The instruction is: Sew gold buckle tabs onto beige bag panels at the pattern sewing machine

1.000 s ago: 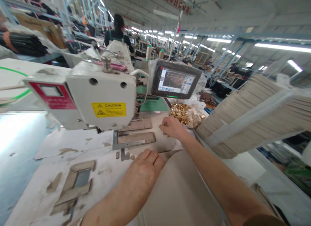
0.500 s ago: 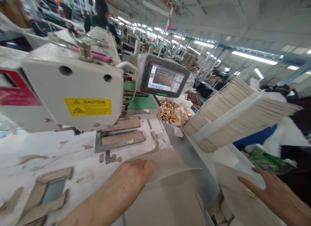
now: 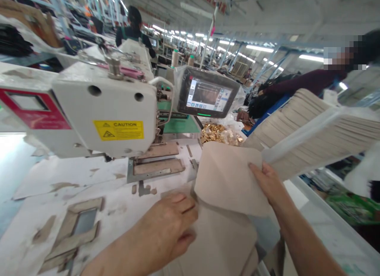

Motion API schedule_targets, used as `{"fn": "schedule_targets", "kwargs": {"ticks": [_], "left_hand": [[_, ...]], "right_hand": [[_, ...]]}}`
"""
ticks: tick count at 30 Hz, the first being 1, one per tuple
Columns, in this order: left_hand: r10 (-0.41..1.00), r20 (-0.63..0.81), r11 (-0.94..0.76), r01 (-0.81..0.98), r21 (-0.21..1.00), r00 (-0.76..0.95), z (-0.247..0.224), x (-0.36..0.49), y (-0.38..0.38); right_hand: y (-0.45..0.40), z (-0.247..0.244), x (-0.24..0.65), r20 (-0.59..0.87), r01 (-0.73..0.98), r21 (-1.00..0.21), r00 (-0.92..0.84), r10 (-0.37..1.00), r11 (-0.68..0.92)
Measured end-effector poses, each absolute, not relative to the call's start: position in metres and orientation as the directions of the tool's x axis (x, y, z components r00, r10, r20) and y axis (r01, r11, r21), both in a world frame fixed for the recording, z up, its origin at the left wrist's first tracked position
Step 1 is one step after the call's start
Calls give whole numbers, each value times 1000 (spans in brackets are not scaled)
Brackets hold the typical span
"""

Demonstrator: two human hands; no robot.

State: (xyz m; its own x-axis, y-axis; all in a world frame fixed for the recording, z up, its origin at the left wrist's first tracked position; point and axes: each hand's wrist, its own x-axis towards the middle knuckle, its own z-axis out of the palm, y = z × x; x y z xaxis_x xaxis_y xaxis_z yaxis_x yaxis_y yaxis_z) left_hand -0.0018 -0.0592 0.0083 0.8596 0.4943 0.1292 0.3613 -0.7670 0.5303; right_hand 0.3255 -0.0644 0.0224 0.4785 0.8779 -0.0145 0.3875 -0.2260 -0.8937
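Observation:
My right hand (image 3: 268, 185) grips a beige panel (image 3: 228, 177) by its right edge, thumb on the face. The panel is thin, with rounded corners, and is held up at a tilt. Below it lie more beige panels (image 3: 222, 236), partly overlapped by the raised one. My left hand (image 3: 175, 222) is over the left side of these lower panels, fingers bent and thumb apart from them. Whether its fingertips touch the panels is hard to see. Left of my hands stands a white sewing machine (image 3: 109, 110) with a metal clamp frame (image 3: 157, 169) under its head.
A control screen (image 3: 208, 94) stands behind the machine. Gold metal pieces (image 3: 212, 133) lie beyond the raised panel. A strapped stack of beige panels (image 3: 287, 118) leans at the right. A cut-out template (image 3: 74, 228) lies front left. One person (image 3: 135, 27) is behind the machine, another (image 3: 308, 80) at right.
My right hand has moved left and up from the far right and now holds a panel. My left hand's fingers have loosened. A person has come into view at right; the view has shifted.

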Motion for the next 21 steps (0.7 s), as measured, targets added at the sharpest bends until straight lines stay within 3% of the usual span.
{"fn": "schedule_targets", "kwargs": {"ticks": [6,11,16,21], "left_hand": [[441,123,-790,319,524,889,13,3,-66],[529,118,-731,381,566,840,20,-16,-70],[768,224,-639,699,320,600,-7,-36,-72],[793,319,-571,816,89,520,-36,-41,-77]], "right_hand": [[23,3,311,62,588,-800,276,959,-117],[73,-24,266,85,752,-659,59,995,12],[89,-36,228,71,802,-584,-109,992,130],[94,-36,212,76,848,-498,-162,984,179]]}}
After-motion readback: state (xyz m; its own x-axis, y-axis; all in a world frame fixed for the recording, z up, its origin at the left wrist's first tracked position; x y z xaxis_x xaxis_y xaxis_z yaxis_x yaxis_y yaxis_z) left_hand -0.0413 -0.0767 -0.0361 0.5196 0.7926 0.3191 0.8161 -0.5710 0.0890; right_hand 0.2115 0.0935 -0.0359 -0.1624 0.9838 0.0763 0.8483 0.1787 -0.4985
